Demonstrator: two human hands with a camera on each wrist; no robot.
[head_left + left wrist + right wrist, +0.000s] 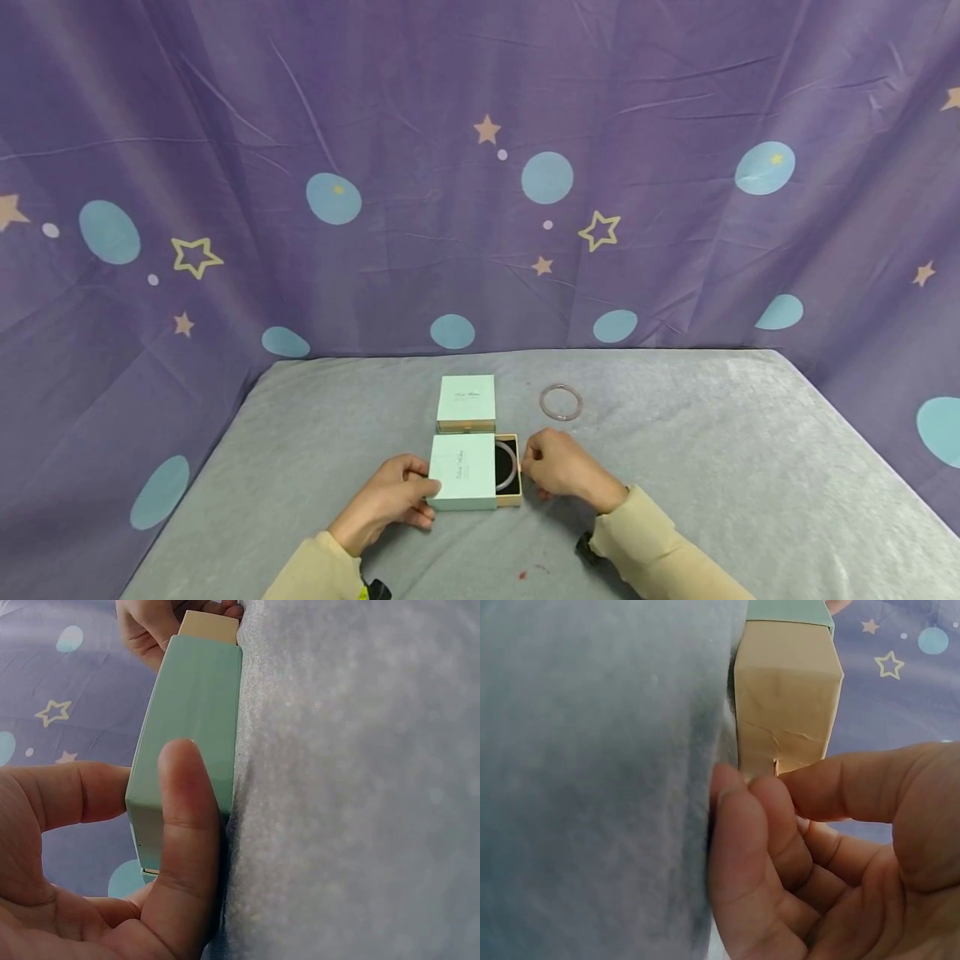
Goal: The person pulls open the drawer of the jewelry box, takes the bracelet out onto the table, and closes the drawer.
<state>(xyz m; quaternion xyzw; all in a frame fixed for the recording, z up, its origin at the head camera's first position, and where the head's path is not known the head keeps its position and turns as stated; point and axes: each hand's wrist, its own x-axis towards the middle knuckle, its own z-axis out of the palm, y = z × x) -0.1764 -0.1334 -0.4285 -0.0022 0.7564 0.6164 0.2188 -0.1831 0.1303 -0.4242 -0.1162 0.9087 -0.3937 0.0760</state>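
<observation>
A pale green box sleeve [463,471] lies on the table with its cream drawer [508,501] partly out to the right. Inside the drawer, a pale bangle [515,467] rests on black lining, its left part hidden under the sleeve. My left hand [390,496] grips the sleeve's left end, thumb along the near side and a finger on top, as the left wrist view shows. At the drawer's outer end, my right hand [562,465] pinches a small pull tab [777,766] between thumb and curled fingers.
Directly behind the sleeve stands a second pale green box [466,400], closed. Another pale bangle [561,417] lies on the grey cloth [712,450] beyond my right hand. A purple patterned curtain [420,275] hangs along the table's back and sides.
</observation>
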